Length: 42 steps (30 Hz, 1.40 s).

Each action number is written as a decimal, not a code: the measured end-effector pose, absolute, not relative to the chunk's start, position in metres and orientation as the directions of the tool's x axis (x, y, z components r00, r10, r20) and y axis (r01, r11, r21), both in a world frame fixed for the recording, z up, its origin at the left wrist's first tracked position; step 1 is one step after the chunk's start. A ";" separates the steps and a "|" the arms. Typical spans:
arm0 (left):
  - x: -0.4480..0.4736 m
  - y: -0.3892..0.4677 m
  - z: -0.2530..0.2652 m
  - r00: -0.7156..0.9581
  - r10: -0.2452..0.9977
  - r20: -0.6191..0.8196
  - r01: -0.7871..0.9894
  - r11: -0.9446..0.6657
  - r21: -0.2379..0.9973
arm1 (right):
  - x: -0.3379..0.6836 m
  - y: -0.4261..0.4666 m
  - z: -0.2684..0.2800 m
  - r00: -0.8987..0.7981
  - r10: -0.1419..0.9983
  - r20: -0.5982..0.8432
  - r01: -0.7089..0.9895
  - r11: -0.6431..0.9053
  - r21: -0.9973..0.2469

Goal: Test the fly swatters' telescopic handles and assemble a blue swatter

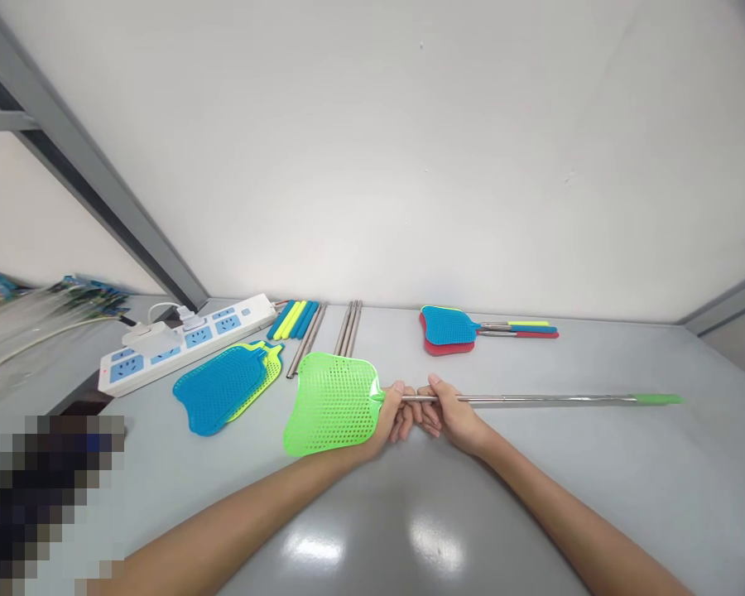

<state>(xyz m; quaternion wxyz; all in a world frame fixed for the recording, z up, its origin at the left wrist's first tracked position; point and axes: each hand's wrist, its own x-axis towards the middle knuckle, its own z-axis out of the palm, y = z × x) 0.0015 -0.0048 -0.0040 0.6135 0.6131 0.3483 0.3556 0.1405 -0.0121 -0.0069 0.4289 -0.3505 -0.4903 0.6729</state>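
A green fly swatter [335,404] with a perforated head, a long thin metal rod and a green grip at its right end lies across both hands. My left hand [396,412] is closed round the rod close to the head. Just right of it, my right hand [453,414] also grips the rod, fingers curled under and thumb on top. The rod reaches far to the right, roughly level above the table. Partly behind the green head lie several bare metal rods [349,327].
A white power strip [264,310] with plugs lies at the left. Beside it are blue and yellow swatter heads [217,389] and several coloured grips [296,320]. Finished-looking swatters [450,327] are stacked near the wall. Plastic packaging [68,310] lies beyond the grey frame post [99,174].
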 end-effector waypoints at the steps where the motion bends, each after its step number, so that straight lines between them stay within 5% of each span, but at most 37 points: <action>1: 0.001 -0.004 -0.003 0.505 0.863 0.005 -0.003 -0.004 1.000 | 0.140 -0.012 -0.006 -0.385 0.922 -0.043 -0.213 -0.134 -0.968; 10: -0.003 0.001 -0.009 0.457 0.889 -0.034 0.057 0.009 0.998 | 0.139 -0.013 0.002 -0.405 0.914 -0.007 -0.109 -0.056 -0.992; 42: -0.006 -0.004 0.006 0.400 0.916 -0.005 0.129 -0.051 0.990 | 0.137 -0.011 0.004 -0.479 0.877 -0.033 -0.263 -0.179 -0.948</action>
